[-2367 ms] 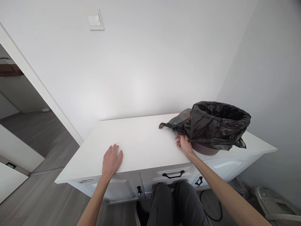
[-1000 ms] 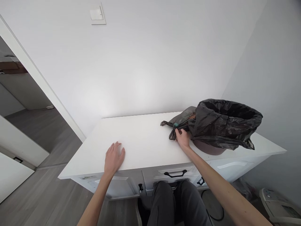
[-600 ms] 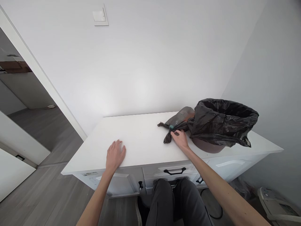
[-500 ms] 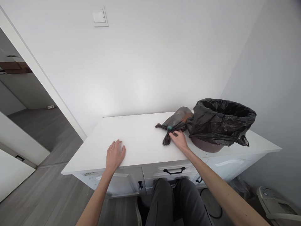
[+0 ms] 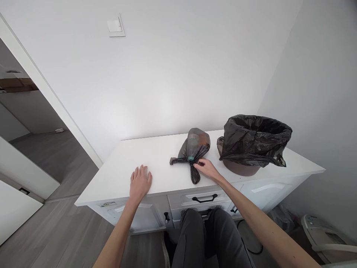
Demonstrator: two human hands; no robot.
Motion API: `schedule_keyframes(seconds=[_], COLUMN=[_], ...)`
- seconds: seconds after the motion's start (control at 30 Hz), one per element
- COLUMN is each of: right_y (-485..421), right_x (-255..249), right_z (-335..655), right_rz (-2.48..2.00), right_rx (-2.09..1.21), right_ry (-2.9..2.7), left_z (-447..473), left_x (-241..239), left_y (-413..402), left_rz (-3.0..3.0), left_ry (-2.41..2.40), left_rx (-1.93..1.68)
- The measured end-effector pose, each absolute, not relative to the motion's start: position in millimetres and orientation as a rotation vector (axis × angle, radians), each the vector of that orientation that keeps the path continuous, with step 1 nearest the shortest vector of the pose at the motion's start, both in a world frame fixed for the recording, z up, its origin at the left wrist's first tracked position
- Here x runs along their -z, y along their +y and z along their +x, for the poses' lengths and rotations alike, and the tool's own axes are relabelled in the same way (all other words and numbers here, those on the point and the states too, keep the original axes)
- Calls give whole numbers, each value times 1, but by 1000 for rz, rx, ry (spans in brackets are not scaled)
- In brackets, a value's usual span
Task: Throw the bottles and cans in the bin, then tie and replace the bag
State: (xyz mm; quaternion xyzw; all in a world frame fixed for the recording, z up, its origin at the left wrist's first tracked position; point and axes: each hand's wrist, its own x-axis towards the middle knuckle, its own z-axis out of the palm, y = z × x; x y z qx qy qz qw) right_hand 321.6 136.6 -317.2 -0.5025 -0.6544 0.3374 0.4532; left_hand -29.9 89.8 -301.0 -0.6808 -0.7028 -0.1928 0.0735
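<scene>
A small dark plastic bag (image 5: pixel 195 145), tied in a knot with something greenish and orange showing through it, lies on the white desk (image 5: pixel 161 160). My right hand (image 5: pixel 205 169) pinches the bag at its knot, near the desk's front edge. To the right stands a brown bin (image 5: pixel 241 168) lined with a black bin bag (image 5: pixel 253 139), open at the top, a short gap away from the tied bag. My left hand (image 5: pixel 141 181) rests flat on the desk at the front left, fingers spread, holding nothing.
The desk stands against a white wall with a light switch (image 5: pixel 115 26). Drawers with black handles (image 5: pixel 204 199) sit below the top, above my knees. An open doorway (image 5: pixel 25 123) is at the left, and a white appliance (image 5: pixel 323 238) is on the floor at the right.
My right hand has taken hold of the tied bag by its knot and dragged it left, away from the bin. My left hand has stayed flat on the desk.
</scene>
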Motion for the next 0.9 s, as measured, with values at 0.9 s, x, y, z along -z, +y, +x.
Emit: schedule_keyframes(seconds=[0.9], right_y=[115], right_x=[306], right_z=[316], right_rz=[-926], right_rx=[-1302], right_ry=[-1655], left_z=[101], left_x=[311], left_y=[91], left_rz=[-2336], left_ry=[-1567], left_rx=[978])
